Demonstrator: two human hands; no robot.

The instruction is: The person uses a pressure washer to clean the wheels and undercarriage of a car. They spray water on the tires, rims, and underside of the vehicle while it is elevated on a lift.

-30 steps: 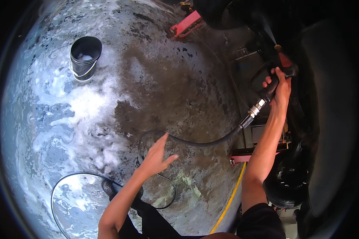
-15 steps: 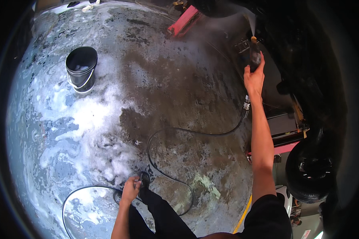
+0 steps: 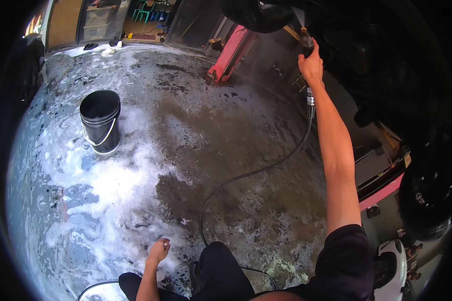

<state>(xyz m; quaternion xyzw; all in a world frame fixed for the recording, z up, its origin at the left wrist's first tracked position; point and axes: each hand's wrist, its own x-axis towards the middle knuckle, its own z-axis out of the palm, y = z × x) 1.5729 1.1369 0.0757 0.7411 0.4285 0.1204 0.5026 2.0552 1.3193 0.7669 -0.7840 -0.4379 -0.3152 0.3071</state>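
My right arm reaches far up and to the right. That hand, my right hand (image 3: pixel 312 69), is wrapped round a dark spray gun (image 3: pixel 307 44) with an orange nozzle tip. A white jet leaves the tip toward the dark underside of a raised vehicle, beside a black tyre (image 3: pixel 256 19). Below my wrist a metal coupling (image 3: pixel 310 101) joins a black hose (image 3: pixel 258 171), which curves over the wet floor toward my legs. Above my left knee hangs my left hand (image 3: pixel 158 251), its fingers curled closed; I cannot make out whether anything is in them.
A black bucket (image 3: pixel 100 131) with a white handle stands on the foamy floor (image 3: pixel 120 188) at left. A pink lift arm (image 3: pixel 230 54) stands at the far side. Another tyre (image 3: pixel 427 200) and a white car (image 3: pixel 392 266) are at right. Shoes (image 3: pixel 110 49) lie by the far doorway.
The view has tilted up, bringing the far doorway into sight. My legs have bent, with the knees showing higher. My right hand still grips the spraying gun, farther up in view.
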